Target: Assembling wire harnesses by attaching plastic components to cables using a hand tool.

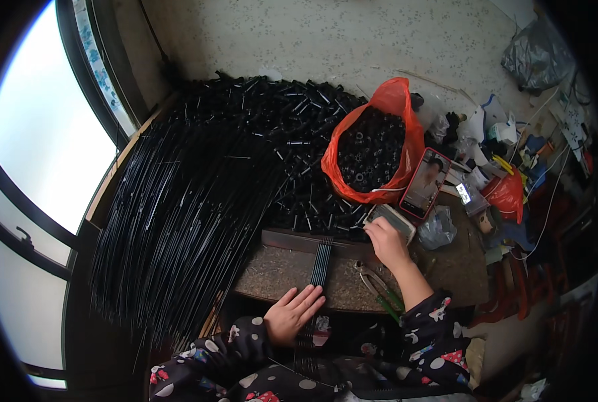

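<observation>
My left hand lies flat with fingers stretched out, over the near ends of a few thin dark rods laid side by side at the table's front edge. Their far ends rest on a long dark bar. My right hand is closed in a pinch at the right end of a heap of small black parts; what its fingertips hold, if anything, I cannot make out. Just behind that hand is a pale-framed flat case. Pliers with green handles lie below it.
A big bundle of long black rods covers the table's left side. An orange-red bag full of small black round parts stands behind. Beside it are a phone in a red case and a clear plastic bag. Clutter fills the far right.
</observation>
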Demonstrator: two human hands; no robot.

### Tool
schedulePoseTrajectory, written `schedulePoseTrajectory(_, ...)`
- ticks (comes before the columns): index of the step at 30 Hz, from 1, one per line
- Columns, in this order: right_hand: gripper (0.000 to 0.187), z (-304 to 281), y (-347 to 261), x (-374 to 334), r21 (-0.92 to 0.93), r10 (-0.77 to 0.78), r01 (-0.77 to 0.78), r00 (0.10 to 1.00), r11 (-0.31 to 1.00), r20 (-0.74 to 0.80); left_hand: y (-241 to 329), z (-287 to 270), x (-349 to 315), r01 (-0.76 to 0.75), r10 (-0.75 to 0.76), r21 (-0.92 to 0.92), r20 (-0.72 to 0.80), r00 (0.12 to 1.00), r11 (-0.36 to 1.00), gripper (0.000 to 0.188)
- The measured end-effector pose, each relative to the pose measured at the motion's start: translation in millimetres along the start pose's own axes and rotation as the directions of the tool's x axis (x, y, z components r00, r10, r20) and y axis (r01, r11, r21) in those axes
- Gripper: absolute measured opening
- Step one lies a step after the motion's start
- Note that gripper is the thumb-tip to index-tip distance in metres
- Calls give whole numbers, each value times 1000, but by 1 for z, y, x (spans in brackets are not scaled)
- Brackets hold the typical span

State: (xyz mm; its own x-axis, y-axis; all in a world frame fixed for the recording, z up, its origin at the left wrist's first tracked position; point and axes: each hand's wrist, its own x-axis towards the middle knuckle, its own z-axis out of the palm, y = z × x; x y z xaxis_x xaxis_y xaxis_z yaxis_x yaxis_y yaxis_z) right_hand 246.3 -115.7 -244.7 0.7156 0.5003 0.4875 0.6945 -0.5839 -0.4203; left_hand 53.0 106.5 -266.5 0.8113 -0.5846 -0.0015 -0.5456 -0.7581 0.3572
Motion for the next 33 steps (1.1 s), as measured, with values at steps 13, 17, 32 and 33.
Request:
schedulePoseTrajectory(13,16,30,-15,-10,-54,68,-57,971,997,231,-2,0,2,5,-6,-51,-27,1000,999,86)
schedulePoseTrajectory(17,15,34,-19,-7,-27,84,-80,970,996,226,-3,1,1,3,-7,-94,-39,999,996,88)
schedulePoseTrajectory(32,15,17,-12,12,-226,-254,279,958,933,134,-6,1,0,0,0,-46,-18,1000,999,94)
schedulePoseTrajectory(33,15,13,0,5,-222,-288,318,945,922,158,-5,1,0,8,-10,-47,-22,1000,999,94)
